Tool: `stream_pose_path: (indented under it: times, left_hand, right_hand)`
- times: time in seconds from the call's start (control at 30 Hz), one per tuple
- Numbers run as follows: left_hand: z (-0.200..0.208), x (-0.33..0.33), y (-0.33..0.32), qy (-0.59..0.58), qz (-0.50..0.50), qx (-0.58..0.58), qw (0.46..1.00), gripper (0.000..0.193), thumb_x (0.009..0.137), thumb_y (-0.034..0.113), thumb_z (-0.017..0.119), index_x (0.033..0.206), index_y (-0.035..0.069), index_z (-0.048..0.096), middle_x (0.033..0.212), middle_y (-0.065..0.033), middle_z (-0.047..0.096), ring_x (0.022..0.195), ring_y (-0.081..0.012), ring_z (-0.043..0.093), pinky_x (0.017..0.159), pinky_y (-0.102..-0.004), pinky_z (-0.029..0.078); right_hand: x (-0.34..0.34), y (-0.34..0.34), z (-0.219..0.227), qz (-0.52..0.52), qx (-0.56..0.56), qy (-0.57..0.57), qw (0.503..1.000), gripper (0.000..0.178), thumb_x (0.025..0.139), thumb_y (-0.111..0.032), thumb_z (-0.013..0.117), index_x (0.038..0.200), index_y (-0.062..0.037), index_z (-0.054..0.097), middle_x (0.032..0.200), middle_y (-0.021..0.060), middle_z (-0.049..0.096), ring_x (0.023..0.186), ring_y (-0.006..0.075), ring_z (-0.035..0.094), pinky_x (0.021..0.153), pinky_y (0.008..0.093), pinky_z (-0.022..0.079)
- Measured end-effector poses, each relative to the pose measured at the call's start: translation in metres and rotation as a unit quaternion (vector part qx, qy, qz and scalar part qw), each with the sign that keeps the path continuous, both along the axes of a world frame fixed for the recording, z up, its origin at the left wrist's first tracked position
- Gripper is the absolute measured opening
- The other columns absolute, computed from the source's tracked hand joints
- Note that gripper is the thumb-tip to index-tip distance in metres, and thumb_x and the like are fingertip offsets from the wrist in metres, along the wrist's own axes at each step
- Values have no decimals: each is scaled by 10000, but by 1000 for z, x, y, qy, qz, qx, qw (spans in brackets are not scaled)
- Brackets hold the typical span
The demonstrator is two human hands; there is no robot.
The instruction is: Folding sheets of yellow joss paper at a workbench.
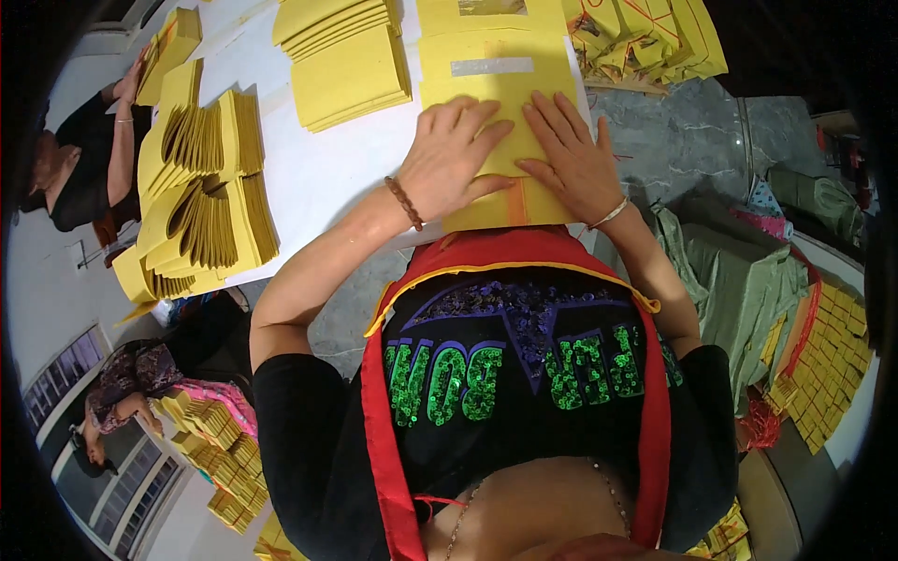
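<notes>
Both hands press on yellow paper (505, 140) at the near edge of a white-topped table (346, 168). My left hand (454, 154) lies on its left side, fingers stretched and thumb pointing right. On the right side my right hand (569, 159) rests flat with fingers spread. Neither hand grips anything. Between the two thumbs runs a folded edge with an orange mark (517, 201). Beyond my fingers a silver strip (491, 66) crosses the paper. How many layers lie under my palms I cannot tell.
A layered stack of yellow paper (351, 79) lies to the left, with fanned yellow bundles (201, 224) farther left. Yellow pieces with red string (645, 42) sit at the far right. Two other people are on the left. Green sacking (730, 280) stands at the right.
</notes>
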State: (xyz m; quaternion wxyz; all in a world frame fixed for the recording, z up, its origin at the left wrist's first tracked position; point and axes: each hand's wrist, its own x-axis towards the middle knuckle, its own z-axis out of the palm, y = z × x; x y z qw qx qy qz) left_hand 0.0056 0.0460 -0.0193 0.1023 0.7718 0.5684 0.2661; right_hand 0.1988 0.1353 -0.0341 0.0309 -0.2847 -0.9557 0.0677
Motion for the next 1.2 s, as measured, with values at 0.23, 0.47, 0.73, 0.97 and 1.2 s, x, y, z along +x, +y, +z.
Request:
stream_pose_path:
  times: [0.23,0.47,0.73,0.97,1.2]
  left_hand:
    - [2,27,-1,286,45,23,957,546,697,204,606,1181,-23,494,1092,-182,534,917,-259,529,758,-348,452]
    - [26,-14,10,94,89,66,989,481,683,26,547,1164,34,539,874,-121,615,745,-281,580,666,-371,498]
    - [-48,-149,-7,258,242,162,921,489,705,4,561,1189,68,537,1100,-89,594,955,-247,551,803,-354,452]
    - [-100,-169,0,306,223,81,922,501,767,55,532,1249,186,492,1106,-39,550,970,-220,528,779,-344,430]
    - [-97,-171,2,304,199,-118,924,673,754,143,596,1371,239,342,1355,-91,404,1168,-297,423,941,-422,367]
  right_hand:
    - [16,33,3,27,-447,298,843,558,919,-328,475,1385,-70,309,1409,95,358,1324,221,289,1046,422,260]
    - [39,36,2,-190,-506,506,672,420,964,-275,413,1328,-64,413,1267,92,514,1210,196,451,995,344,335]
    - [44,23,-21,-254,-523,506,637,387,957,-279,441,1272,-57,472,1162,81,576,1100,186,536,933,348,391]
    - [34,11,-26,-242,-518,478,667,347,963,-244,428,1238,-46,502,1137,79,572,1065,201,546,887,334,425]
    - [34,9,-30,-245,-518,479,665,340,957,-231,443,1238,-49,504,1138,82,574,1072,200,543,886,329,428]
